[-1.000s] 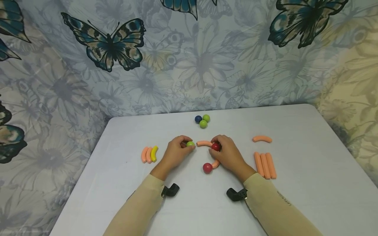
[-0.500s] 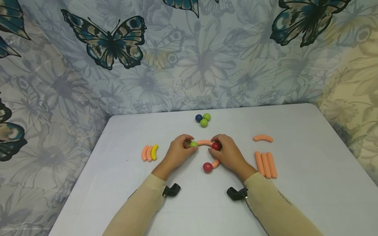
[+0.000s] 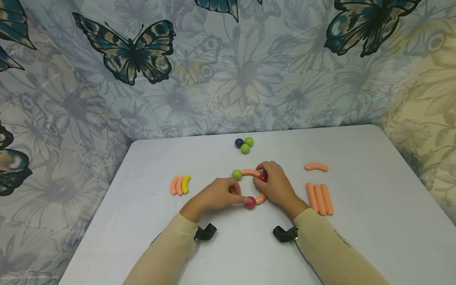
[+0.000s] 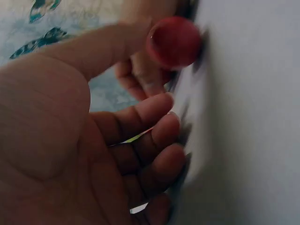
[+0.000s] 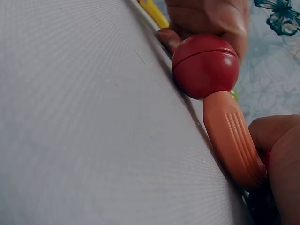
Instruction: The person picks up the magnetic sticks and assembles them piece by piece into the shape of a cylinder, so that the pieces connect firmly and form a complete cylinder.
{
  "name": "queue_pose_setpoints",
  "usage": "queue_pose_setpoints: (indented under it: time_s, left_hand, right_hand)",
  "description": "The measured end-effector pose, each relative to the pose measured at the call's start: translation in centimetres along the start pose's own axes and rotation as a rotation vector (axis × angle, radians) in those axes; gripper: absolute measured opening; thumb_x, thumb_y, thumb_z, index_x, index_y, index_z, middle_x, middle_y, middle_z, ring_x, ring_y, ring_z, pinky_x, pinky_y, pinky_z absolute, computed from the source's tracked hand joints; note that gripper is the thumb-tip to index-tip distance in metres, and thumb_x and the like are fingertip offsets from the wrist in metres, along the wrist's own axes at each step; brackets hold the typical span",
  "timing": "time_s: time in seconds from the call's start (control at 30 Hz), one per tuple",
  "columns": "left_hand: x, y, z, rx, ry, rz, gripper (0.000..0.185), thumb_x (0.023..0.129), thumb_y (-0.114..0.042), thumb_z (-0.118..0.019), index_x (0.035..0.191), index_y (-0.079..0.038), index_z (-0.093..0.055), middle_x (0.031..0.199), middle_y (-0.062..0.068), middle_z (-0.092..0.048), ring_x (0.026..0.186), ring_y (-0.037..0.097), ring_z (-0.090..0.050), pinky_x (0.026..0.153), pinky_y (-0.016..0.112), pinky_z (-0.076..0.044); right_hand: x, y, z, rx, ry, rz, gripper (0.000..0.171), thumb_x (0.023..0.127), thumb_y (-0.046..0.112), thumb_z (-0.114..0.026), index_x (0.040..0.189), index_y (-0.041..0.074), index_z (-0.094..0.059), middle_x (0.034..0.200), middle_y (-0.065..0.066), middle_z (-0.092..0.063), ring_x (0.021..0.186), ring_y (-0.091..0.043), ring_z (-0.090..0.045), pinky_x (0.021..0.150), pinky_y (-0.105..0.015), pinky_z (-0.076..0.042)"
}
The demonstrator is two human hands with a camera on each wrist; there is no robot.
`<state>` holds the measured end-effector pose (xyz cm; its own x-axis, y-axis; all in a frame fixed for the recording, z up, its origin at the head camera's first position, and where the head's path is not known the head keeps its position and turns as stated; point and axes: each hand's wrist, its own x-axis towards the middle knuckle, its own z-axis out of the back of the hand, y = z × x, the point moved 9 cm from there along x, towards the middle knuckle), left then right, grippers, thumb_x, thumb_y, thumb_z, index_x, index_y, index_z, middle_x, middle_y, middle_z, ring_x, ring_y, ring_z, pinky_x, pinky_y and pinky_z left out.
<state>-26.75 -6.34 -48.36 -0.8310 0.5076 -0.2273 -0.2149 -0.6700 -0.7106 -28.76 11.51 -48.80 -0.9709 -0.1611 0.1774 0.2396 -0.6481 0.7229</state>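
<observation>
Thumb of the left hand (image 3: 219,194) touches the near red ball (image 3: 251,203) on the desk (image 3: 246,255), grip apart, while the curved orange stick (image 3: 261,198) runs lengthwise from that ball rightward and away toward the right hand (image 3: 275,184), clamped on the far red ball (image 3: 263,177).

Red balls (image 3: 252,204), lime balls (image 3: 236,174), peach rods (image 3: 250,172); yellow rod (image 3: 185,185); white table (image 3: 374,198); butterfly-patterned wall (image 3: 246,79).

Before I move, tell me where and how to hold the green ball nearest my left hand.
I'd probably pinch the green ball across its near and far sides, coming from the left: it is round, and the curved orange piece meets its right side.
</observation>
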Motion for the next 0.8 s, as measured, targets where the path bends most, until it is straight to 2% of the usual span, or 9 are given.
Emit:
queue_pose_setpoints:
  time_s: [0.1,0.23,0.37,0.47,0.6,0.7,0.8]
  left_hand:
    - [-0.1,-1.2,-1.4,0.077,0.042,-0.065,0.041,0.086,-0.055,-0.092,0.095,-0.023,-0.068,0.079,-0.004,-0.061,0.074,0.013,-0.056,0.065,0.031,-0.044]
    - [-0.1,-1.7,-1.9,0.119,0.031,-0.105,0.035,0.088,-0.052,-0.091,0.096,-0.026,-0.069,0.078,-0.006,-0.061,0.071,0.012,-0.056,0.063,0.03,-0.045]
    - [0.0,-1.6,-1.6,0.082,0.026,-0.112,0.026,0.094,-0.042,-0.088,0.098,-0.023,-0.071,0.08,-0.005,-0.063,0.074,0.012,-0.057,0.066,0.03,-0.047]
    - [0.1,-1.7,-1.3,0.064,0.023,-0.119,0.024,0.096,-0.036,-0.087,0.107,-0.02,-0.073,0.083,-0.004,-0.063,0.076,0.013,-0.058,0.068,0.031,-0.047]
    - [0.1,-1.6,-1.0,0.065,0.023,-0.139,0.025,0.098,-0.029,-0.083,0.12,-0.021,-0.074,0.092,-0.005,-0.065,0.086,0.014,-0.059,0.074,0.032,-0.05]
    - [0.1,-1.5,-0.6,0.075,0.014,-0.143,0.023,0.099,-0.023,-0.081,0.121,-0.02,-0.076,0.102,-0.007,-0.065,0.095,0.014,-0.061,0.082,0.033,-0.052]
    - [0.1,-1.1,-0.1,0.092,-0.001,-0.138,0.024,0.098,-0.022,-0.08,0.121,-0.019,-0.076,0.107,-0.005,-0.064,0.097,0.015,-0.06,0.084,0.035,-0.052]
  right_hand:
    - [0.0,0.0,0.2,-0.007,-0.018,0.012,0.033,0.096,0.015,-0.08,0.123,-0.001,-0.068,0.104,-0.012,-0.061,0.092,-0.028,-0.053,0.073,-0.04,-0.047]
    - [-0.1,0.0,0.2,0.003,-0.03,0.025,0.032,0.095,0.011,-0.079,0.124,-0.001,-0.069,0.107,-0.013,-0.061,0.095,-0.028,-0.054,0.076,-0.041,-0.048]
    - [-0.1,0.0,0.2,0.004,-0.031,0.034,0.034,0.095,0.008,-0.077,0.127,-0.001,-0.07,0.115,-0.016,-0.064,0.103,-0.031,-0.056,0.08,-0.043,-0.049]
    - [-0.2,0.0,0.2,-0.002,-0.038,0.037,0.033,0.096,0.008,-0.075,0.127,-0.002,-0.07,0.117,-0.017,-0.065,0.105,-0.032,-0.057,0.08,-0.044,-0.049]
    - [-0.2,0.0,0.4,-0.002,-0.045,0.03,0.035,0.094,0.008,-0.074,0.127,-0.002,-0.07,0.114,-0.017,-0.063,0.099,-0.031,-0.056,0.077,-0.043,-0.048]
    - [-0.2,0.0,0.4,0.005,-0.043,0.015,0.037,0.093,0.007,-0.073,0.129,-0.001,-0.069,0.114,-0.017,-0.06,0.093,-0.029,-0.053,0.073,-0.041,-0.046]
    - [-0.2,0.0,0.3,0.008,-0.037,-0.004,0.037,0.094,0.01,-0.074,0.13,0.001,-0.069,0.116,-0.016,-0.058,0.088,-0.027,-0.051,0.069,-0.04,-0.043]
